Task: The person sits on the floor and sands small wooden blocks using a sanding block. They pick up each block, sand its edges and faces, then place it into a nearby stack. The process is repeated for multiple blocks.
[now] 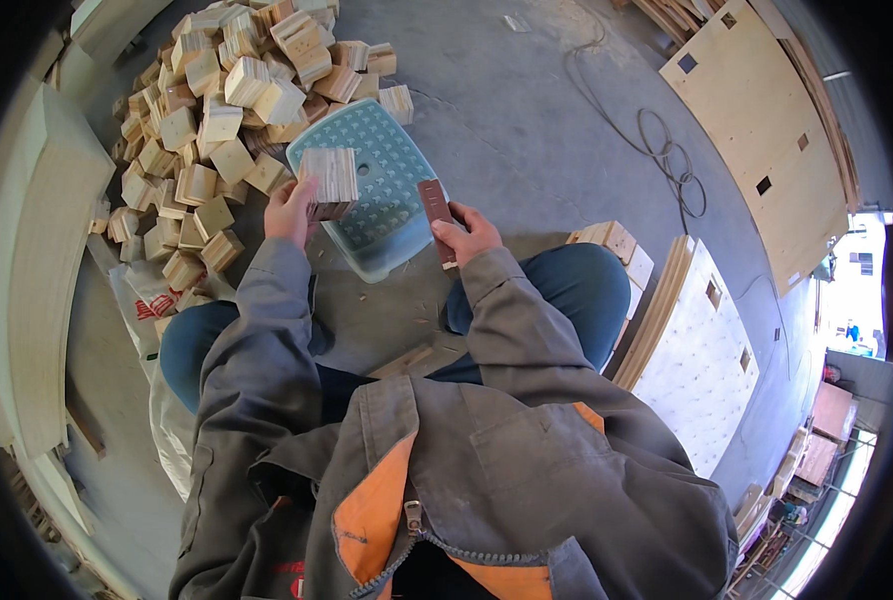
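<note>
My left hand [291,212] is closed round a layered plywood block [331,178], held up above the near left part of a blue-green plastic stool [395,152]. The block's striped edges face up, and its lower side is darker. In my right hand [470,236] is a flat reddish-brown bar [434,202] with small slots along its face, gripped at its lower end. The bar stands at the stool's right edge, apart from the block. I cannot tell what kind of tool it is.
A large heap of plywood blocks [202,125] lies at the far left, beside a white plastic sack [152,300]. More stacked blocks [612,240] are by my right knee. Plywood panels with square holes [702,350] stand on the right. A dark cable [657,150] coils across the floor.
</note>
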